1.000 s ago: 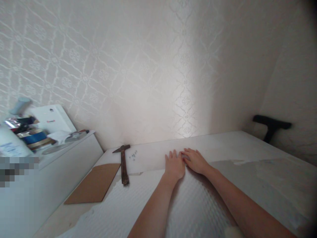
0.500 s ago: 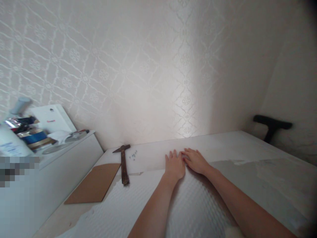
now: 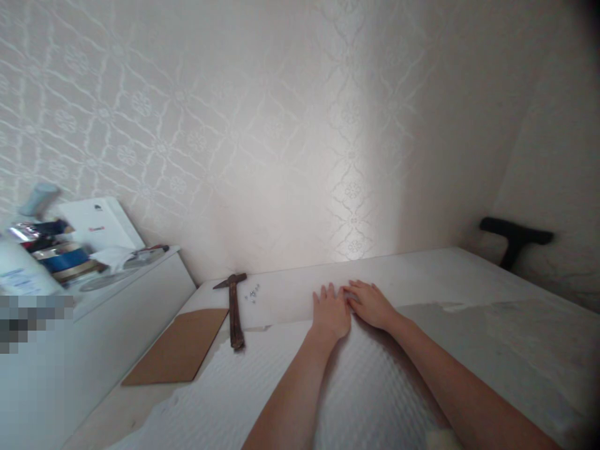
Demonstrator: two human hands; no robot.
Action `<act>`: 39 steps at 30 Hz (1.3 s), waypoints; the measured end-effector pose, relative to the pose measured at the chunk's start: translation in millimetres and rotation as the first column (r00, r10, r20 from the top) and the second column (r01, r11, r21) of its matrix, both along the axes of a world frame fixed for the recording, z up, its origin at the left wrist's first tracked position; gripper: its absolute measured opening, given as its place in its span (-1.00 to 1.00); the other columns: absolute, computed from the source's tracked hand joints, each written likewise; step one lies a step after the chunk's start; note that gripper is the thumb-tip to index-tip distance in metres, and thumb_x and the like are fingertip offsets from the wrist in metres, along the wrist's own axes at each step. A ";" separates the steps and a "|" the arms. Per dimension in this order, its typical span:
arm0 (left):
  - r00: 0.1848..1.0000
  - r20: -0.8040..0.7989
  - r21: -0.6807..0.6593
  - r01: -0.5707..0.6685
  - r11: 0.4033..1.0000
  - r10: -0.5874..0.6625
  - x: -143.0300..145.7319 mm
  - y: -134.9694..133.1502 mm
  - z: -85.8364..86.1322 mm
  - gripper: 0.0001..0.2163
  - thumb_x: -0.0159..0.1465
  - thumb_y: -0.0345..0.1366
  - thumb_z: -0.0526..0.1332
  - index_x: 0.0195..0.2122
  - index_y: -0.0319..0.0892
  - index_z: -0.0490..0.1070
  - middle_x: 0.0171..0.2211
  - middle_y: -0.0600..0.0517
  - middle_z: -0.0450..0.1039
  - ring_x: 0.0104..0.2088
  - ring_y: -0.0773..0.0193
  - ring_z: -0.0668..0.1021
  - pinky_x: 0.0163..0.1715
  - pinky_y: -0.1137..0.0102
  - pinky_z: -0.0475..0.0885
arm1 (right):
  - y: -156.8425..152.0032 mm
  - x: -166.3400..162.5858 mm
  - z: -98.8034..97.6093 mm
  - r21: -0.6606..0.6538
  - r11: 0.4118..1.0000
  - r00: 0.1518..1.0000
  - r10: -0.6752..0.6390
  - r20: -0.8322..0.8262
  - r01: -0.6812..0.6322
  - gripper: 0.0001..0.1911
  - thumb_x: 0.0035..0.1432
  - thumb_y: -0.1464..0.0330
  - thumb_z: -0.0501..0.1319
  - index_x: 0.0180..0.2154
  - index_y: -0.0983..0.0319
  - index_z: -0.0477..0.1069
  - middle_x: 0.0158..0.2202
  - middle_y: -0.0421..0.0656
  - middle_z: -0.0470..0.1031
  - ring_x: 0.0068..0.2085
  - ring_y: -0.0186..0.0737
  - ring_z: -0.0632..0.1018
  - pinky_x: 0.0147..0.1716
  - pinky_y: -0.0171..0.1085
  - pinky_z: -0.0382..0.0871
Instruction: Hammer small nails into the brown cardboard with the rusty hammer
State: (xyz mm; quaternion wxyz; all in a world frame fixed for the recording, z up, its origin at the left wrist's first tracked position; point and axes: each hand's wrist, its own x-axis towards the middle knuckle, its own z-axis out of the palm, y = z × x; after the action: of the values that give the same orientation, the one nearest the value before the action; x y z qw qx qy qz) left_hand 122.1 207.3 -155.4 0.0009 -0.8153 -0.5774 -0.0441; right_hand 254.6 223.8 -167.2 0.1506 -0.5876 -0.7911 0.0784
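My left hand [image 3: 332, 314] lies flat on the white tabletop [image 3: 290, 287], fingers spread and pointing toward the wall. Beside it, my right hand [image 3: 372, 304] also rests flat with its fingers stretched out; the two hands meet at the thumbs and forefingers. Neither holds anything. Under my wrists and forearms lies a white textured sheet [image 3: 365, 381], which looks quilted. Left of my hands is a hammer [image 3: 235, 312] with a worn wooden handle. Several small shiny bits [image 3: 253, 293], too small to name, are scattered by its head.
A brown board [image 3: 180, 347] lies left of the hammer. On a white cabinet [image 3: 117, 331] at the left stand a white box [image 3: 100, 225], a blue tape roll [image 3: 65, 260] and other clutter. A black T-shaped handle [image 3: 515, 234] rises beyond the right edge. A patterned wall [image 3: 262, 156] closes the back.
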 end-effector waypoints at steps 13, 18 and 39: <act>1.000 -0.004 0.000 -0.001 1.000 0.001 0.1 -0.1 0.2 -0.54 0.39 -0.24 -0.17 0.28 -0.22 0.09 0.30 -0.22 0.04 0.29 -0.06 0.13 0.21 -0.03 0.07 | 1.7 0.7 -3.8 0.026 1.000 1.000 0.000 0.002 0.000 -0.54 0.24 0.37 0.00 0.16 0.24 0.31 0.24 0.07 0.24 0.26 0.03 0.23 0.18 0.11 0.03; 1.000 -0.008 -0.009 -0.004 1.000 0.004 0.0 0.5 0.2 -0.53 0.39 -0.23 -0.18 0.29 -0.23 0.07 0.31 -0.21 0.04 0.29 -0.06 0.13 0.22 -0.02 0.07 | 1.9 0.6 -3.7 0.017 1.000 1.000 -0.003 0.005 0.003 -0.53 0.24 0.37 -0.01 0.16 0.25 0.30 0.25 0.06 0.23 0.26 0.02 0.21 0.19 0.10 0.02; 1.000 0.015 -0.001 -0.002 1.000 0.003 -0.2 -0.1 -0.6 -0.53 0.38 -0.23 -0.18 0.28 -0.23 0.09 0.30 -0.22 0.04 0.29 -0.08 0.13 0.22 -0.02 0.07 | -0.3 0.4 0.0 0.009 1.000 1.000 0.007 0.002 -0.007 -0.53 0.24 0.38 -0.01 0.17 0.26 0.29 0.25 0.07 0.23 0.27 0.03 0.21 0.19 0.10 0.03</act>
State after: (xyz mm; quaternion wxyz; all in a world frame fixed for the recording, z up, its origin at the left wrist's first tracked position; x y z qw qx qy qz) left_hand 121.9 207.3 -156.0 -0.0037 -0.8142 -0.5784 -0.0500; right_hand 255.0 223.5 -167.2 0.1523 -0.5845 -0.7935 0.0749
